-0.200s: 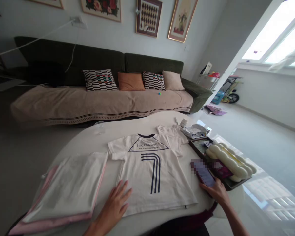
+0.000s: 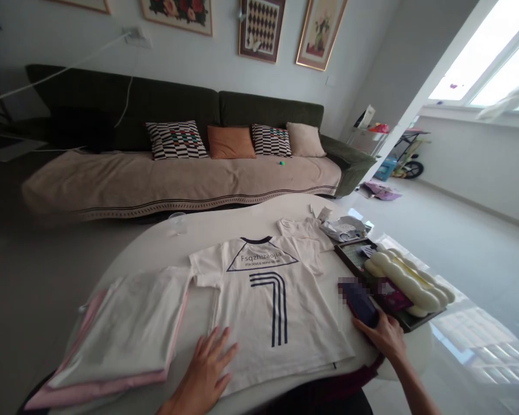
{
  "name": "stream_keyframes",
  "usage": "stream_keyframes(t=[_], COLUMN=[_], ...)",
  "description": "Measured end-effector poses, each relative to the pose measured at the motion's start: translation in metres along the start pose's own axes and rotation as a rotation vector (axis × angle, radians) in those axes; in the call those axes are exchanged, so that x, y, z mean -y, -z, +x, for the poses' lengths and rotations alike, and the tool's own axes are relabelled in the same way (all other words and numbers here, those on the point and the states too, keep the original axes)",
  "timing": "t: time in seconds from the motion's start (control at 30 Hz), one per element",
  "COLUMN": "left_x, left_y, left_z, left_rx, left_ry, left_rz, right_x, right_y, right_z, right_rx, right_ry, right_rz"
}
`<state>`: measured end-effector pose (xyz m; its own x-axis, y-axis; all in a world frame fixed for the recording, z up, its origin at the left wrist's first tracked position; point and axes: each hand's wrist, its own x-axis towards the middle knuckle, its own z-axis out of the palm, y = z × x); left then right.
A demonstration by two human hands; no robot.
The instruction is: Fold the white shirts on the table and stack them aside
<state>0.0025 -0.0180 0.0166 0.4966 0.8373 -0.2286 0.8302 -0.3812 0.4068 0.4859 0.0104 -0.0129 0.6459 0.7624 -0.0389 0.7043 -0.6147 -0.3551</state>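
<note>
A white T-shirt (image 2: 270, 300) printed with a striped 7 lies spread flat on the round worktop (image 2: 225, 222), the left hand (image 2: 207, 366) resting open-palmed on its lower hem. The right hand (image 2: 383, 334) closes lightly on a dark phone (image 2: 361, 302) beside it. Light and limp, the cloth would likely lift best pinched at hem or shoulders.

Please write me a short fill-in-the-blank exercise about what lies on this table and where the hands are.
1. The white T-shirt lies flat and bears the numeral ____.
2. The left hand rests palm down on the T-shirt's ____ edge.
3. The right hand touches a dark ____ beside the tray.
4. Under the folded white garment lies a ____ one.

Missing words: 7; bottom; phone; pink
</note>
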Motion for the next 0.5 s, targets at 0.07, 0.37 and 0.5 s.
stream_keyframes(t=[0.07, 0.37, 0.5], left_x=[0.001, 0.088, 0.118], left_y=[0.014, 0.119, 0.129], left_z=[0.008, 0.146, 0.165], left_rx=[0.013, -0.25, -0.156], left_ry=[-0.02, 0.315, 0.51], left_rz=[-0.016, 0.026, 0.029], right_x=[0.011, 0.192, 0.211], right_y=[0.0, -0.087, -0.164], right_z=[-0.009, -0.247, -0.32], right_rx=[-0.055, 0.088, -0.024], right_ry=[-0.003, 0.921, 1.079], right_rz=[0.013, 0.416, 0.446])
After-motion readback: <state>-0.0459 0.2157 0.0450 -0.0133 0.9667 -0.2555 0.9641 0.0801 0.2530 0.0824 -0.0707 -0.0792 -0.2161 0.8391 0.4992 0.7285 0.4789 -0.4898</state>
